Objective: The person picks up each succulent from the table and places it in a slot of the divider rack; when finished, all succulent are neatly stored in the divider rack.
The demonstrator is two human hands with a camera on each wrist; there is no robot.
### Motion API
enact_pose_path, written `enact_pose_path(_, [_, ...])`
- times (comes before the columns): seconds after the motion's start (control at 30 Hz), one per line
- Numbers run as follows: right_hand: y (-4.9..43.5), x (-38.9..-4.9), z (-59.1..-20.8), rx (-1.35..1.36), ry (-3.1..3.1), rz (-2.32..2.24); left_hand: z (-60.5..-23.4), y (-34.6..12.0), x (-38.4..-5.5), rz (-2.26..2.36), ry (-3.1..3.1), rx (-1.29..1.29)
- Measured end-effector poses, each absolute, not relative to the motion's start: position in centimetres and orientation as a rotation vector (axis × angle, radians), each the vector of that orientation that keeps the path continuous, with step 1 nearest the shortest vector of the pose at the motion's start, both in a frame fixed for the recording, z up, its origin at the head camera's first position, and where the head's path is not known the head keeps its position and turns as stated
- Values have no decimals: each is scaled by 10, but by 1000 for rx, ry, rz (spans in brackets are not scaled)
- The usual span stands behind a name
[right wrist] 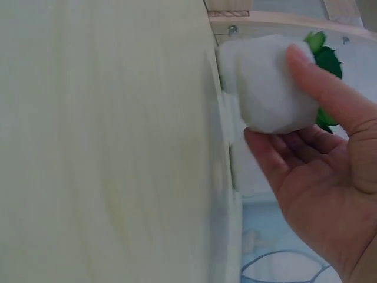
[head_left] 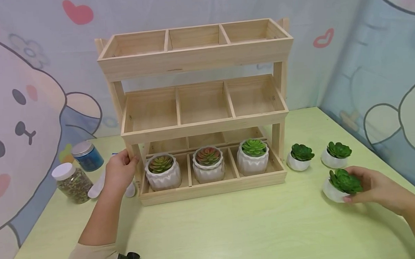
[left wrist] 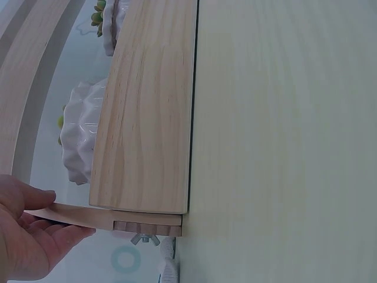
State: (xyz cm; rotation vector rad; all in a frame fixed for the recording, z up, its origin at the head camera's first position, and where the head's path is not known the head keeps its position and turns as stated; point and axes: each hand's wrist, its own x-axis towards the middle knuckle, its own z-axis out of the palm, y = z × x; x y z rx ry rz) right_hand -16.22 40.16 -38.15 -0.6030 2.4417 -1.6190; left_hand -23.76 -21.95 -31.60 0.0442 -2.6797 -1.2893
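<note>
A three-tier wooden shelf [head_left: 200, 128] with divided trays stands on the table. My left hand [head_left: 120, 171] grips its left side post, thumb and fingers on either side of the wood, as the left wrist view also shows. On the right, my right hand [head_left: 376, 188] holds a small potted succulent [head_left: 343, 182] with a white bowl-shaped pot. The right wrist view shows that white pot [right wrist: 274, 85] between thumb and fingers, slightly above the table. Three succulents in larger ribbed white pots [head_left: 209, 169] occupy the bottom tray, one per compartment.
Two more small potted succulents [head_left: 300, 156] stand right of the shelf. At the left are a white-lidded jar of brownish granules [head_left: 73, 185], a blue jar with a silvery lid [head_left: 88, 156] and a white object [head_left: 97, 186] partly behind my left arm. A printed cloth [head_left: 196, 8] hangs behind.
</note>
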Motion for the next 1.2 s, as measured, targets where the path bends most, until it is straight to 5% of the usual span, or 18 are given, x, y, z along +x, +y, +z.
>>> enact_pose_path(1.2, [202, -181, -325, -882, 2232, -1531, -317, -220, -239, -1262, -2677, 43])
